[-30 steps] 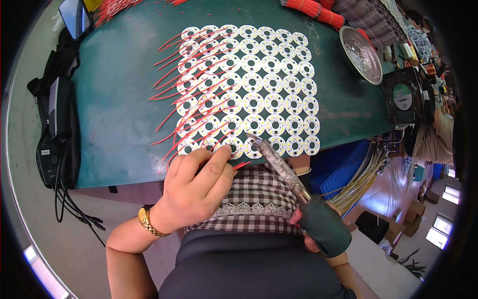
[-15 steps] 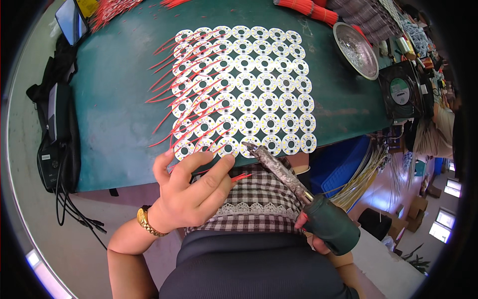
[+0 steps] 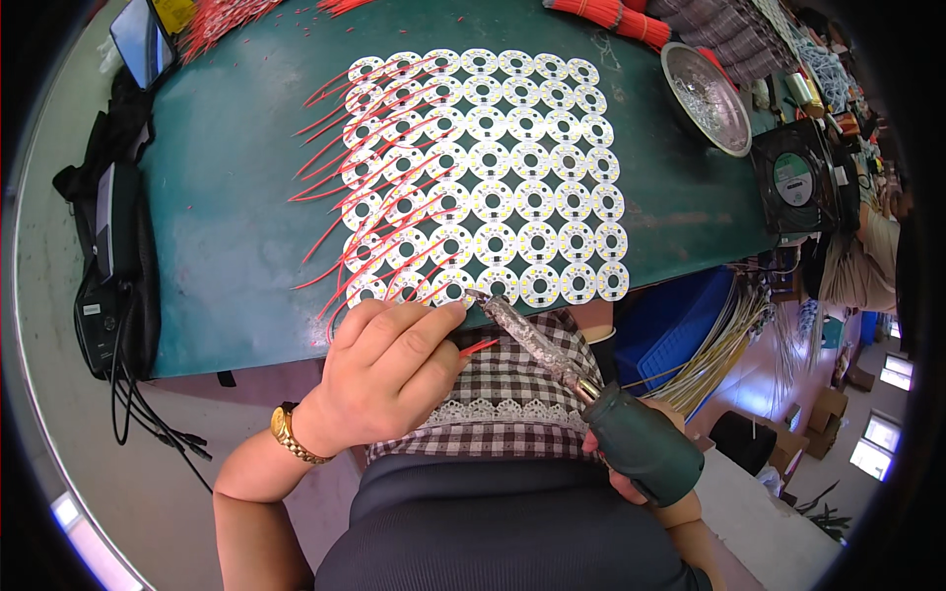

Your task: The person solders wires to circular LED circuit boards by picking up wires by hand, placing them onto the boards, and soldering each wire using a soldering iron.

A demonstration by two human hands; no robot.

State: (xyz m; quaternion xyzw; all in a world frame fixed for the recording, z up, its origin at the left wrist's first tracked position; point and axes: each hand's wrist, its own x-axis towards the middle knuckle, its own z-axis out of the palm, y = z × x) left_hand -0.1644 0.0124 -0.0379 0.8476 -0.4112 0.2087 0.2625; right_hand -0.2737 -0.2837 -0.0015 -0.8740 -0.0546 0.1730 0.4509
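Note:
Round white LED circuit boards (image 3: 539, 242) lie in a grid of rows on the green work surface. Red wires (image 3: 335, 234) cross the left columns of boards. At the nearest row, my left hand (image 3: 384, 374) is closed in a pinch, with short red wires (image 3: 480, 347) sticking out past its fingers. My right hand (image 3: 623, 486) grips the dark green handle of a soldering iron (image 3: 645, 443) and is partly hidden behind it. The iron's tip meets the right side of a front-row board (image 3: 453, 287), close beside my left fingertips.
A metal bowl (image 3: 706, 98) stands at the right, near a black fan-like device (image 3: 796, 179). Bundles of red wire (image 3: 611, 18) lie along the far edge. Black cases with cables (image 3: 118, 227) and a phone (image 3: 143, 41) sit at the left. A blue bin (image 3: 680, 320) is below the right edge.
The iron's tip has moved left, from one front-row board to its neighbour beside my left fingers. My left fingers have drawn closer together.

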